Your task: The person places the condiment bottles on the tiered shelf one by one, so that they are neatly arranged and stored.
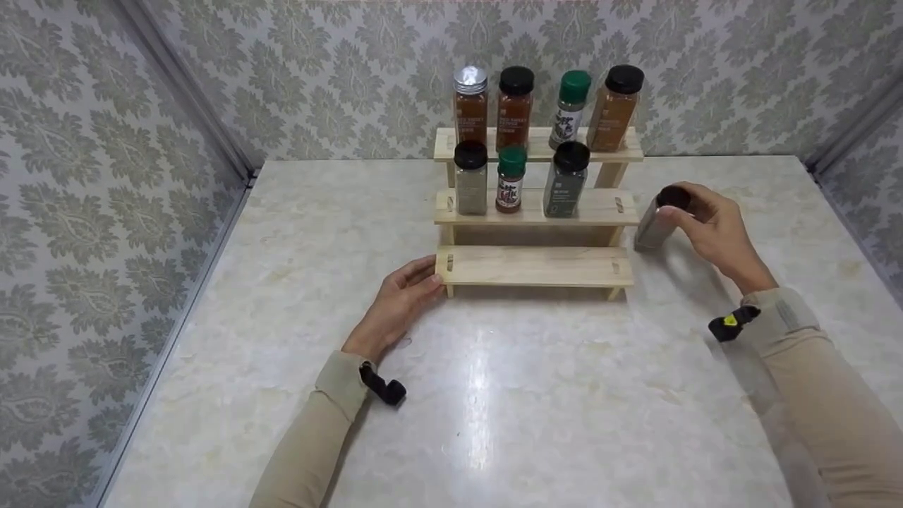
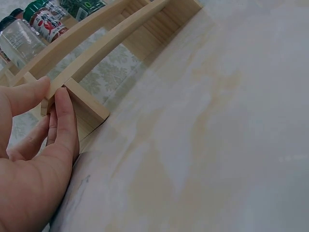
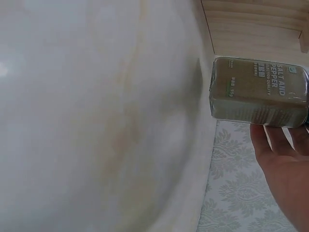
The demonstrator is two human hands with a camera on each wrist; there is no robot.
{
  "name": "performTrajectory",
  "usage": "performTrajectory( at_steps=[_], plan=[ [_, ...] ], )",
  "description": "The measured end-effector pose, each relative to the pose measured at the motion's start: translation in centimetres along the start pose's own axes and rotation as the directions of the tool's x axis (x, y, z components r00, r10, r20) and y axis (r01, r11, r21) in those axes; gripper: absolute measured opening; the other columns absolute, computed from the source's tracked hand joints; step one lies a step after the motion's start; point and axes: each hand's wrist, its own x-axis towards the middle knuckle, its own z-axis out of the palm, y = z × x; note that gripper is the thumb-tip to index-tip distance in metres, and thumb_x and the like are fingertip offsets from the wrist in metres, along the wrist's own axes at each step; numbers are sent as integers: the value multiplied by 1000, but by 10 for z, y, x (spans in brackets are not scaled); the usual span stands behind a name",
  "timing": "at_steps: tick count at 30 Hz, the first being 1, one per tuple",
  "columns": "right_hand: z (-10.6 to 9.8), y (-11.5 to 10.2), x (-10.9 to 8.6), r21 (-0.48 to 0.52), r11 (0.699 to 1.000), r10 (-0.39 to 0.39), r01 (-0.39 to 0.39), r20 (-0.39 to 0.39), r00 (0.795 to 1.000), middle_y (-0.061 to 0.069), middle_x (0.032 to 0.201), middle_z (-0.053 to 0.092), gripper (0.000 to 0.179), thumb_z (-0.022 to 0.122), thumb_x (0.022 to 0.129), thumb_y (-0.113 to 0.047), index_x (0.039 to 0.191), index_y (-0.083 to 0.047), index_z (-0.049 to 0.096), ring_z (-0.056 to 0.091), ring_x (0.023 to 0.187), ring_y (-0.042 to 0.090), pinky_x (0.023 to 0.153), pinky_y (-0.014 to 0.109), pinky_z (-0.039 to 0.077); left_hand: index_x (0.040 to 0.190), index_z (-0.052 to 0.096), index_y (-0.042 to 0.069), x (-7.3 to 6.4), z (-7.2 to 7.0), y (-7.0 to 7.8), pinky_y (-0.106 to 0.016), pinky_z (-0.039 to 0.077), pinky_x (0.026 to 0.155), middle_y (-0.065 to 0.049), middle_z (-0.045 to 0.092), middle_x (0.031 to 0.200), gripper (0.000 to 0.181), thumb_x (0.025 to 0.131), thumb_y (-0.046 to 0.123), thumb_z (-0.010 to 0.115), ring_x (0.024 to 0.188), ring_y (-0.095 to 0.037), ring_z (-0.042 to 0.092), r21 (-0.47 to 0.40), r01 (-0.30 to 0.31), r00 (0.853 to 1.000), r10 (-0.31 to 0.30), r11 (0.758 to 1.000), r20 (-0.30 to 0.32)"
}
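Observation:
My right hand (image 1: 716, 229) grips a salt and pepper jar (image 1: 654, 227) near its black cap, just right of the wooden tiered spice rack (image 1: 536, 267). In the right wrist view the jar's label (image 3: 277, 79) faces the camera, and the fingers (image 3: 277, 140) lie along its side by the cap. At the rack's lowest step, my left hand (image 1: 398, 303) pinches the left end. The left wrist view has the thumb (image 2: 29, 95) on the board's edge and the fingertips (image 2: 63, 99) against its underside. That lowest step bears no jars.
On the middle step stand a black-capped jar (image 1: 471, 180), a small green-capped bottle (image 1: 510, 185) and a dark green jar (image 1: 564, 185). The top step holds several more, including a silver-lidded jar (image 1: 470, 109) and an orange-brown jar (image 1: 615, 113). Patterned walls (image 1: 338, 77) border the marbled table (image 1: 282, 395).

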Motion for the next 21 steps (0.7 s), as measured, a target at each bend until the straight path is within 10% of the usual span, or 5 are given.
performTrajectory(
  at_steps=[21],
  plan=[
    [-33,-51,-3,30,998,-55,60,-136,989,-8,131,70,45,77,100,-15,145,-12,68,68,118,5,94,13,56,158,46,-1,1,2,0,-31,57,109,-22,50,157,53,107,2,63,136,-27,58,-27,-9,1000,9,1000,-1]
  ],
)
